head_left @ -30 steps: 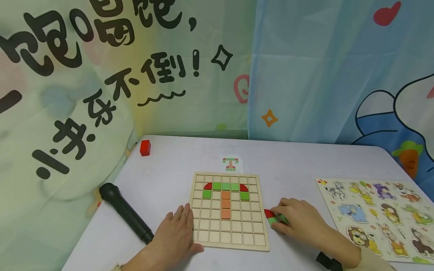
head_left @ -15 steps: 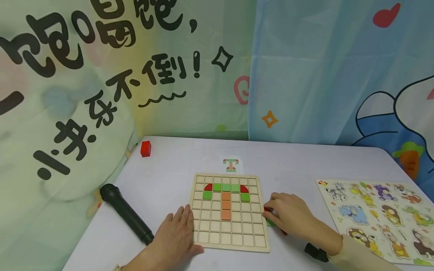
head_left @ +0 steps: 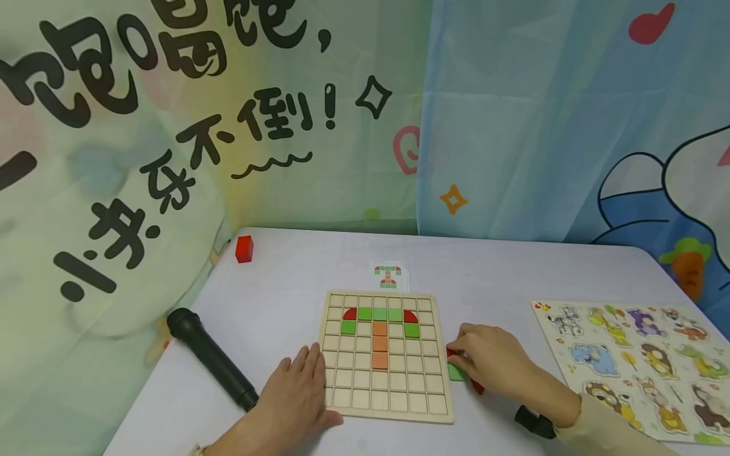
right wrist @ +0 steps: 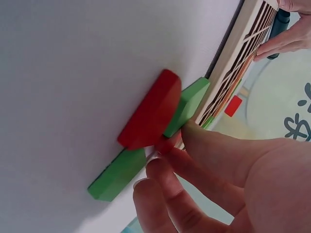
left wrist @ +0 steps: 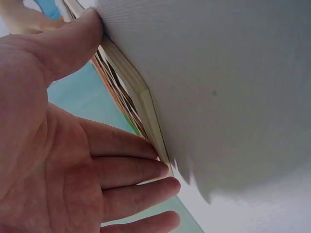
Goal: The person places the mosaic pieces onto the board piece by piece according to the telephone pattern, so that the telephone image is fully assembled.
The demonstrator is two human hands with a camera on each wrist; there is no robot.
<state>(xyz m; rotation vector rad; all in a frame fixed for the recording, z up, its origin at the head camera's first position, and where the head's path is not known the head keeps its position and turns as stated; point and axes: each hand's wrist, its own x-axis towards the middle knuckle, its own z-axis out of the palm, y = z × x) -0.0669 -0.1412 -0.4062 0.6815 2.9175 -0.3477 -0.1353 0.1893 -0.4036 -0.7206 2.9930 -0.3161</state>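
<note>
My left hand (head_left: pixel 296 386) rests with straight fingers along the left edge of the wooden grid board (head_left: pixel 399 400), thumb at its front edge; the left wrist view shows the thumb (left wrist: pixel 73 46) against the board's side. Green, red and orange tiles form a T-like figure in the grid. Just right of the board, my right hand (head_left: pixel 493 358) pinches a small red tile (right wrist: pixel 167 143) between thumb and fingers, mostly covered by them. Around it on the table lie a green tile (right wrist: pixel 189 104), another green tile (right wrist: pixel 119 174) and a red round-edged tile (right wrist: pixel 154 111).
Behind the board lies a small pattern card (head_left: pixel 389 277). A black microphone (head_left: pixel 213 361) is at left and a red block (head_left: pixel 244 249) at the back left. An animal puzzle board (head_left: pixel 633 370) lies at right. Printed curtains (head_left: pixel 342 209) hang behind the table.
My right hand has shifted slightly left and away from me, its fingers coming over the red tile beside the board. Another red tile now shows under the hand. The left hand stays put.
</note>
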